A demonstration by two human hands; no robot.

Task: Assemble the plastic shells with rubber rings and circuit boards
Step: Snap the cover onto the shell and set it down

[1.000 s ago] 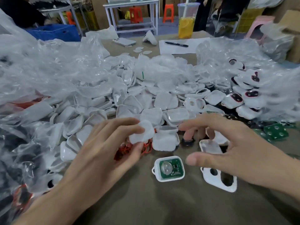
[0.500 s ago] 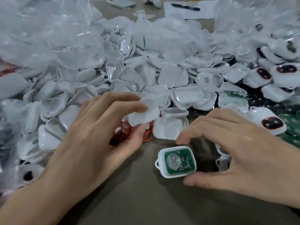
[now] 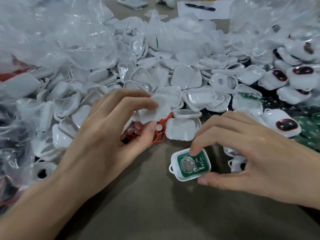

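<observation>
While our right hand [image 3: 251, 153] pinches the shell [image 3: 174, 173], forefinger on its board [image 3: 200, 164] and thumb at its near rim, our left hand [image 3: 103, 135] pinches a lid [image 3: 155, 113]; the board's print is unreadable.

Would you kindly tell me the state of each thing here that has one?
Left hand, pinching a white cover.
Right hand, gripping the open shell.
Circuit board, seated in that shell, uncovered.
Rubber rings, loose heap on the table.
Pen, lying on paper.
</observation>
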